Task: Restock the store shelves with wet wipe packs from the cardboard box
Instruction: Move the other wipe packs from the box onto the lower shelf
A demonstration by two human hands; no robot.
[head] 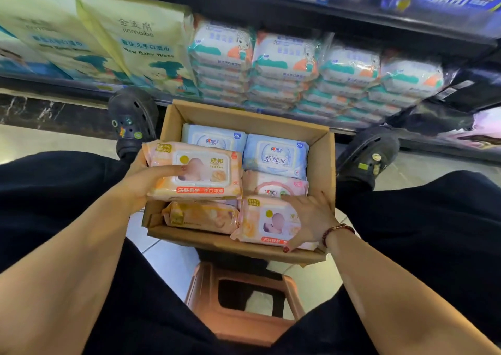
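Wet wipe packs sit in the open cardboard box. Left hand grips one peach pack, held just above the box. Right hand clamps across a second peach pack in the near right corner. We judge them light, soft and squashy, with slippery film. Best to take each across its width, thumb on one long edge.
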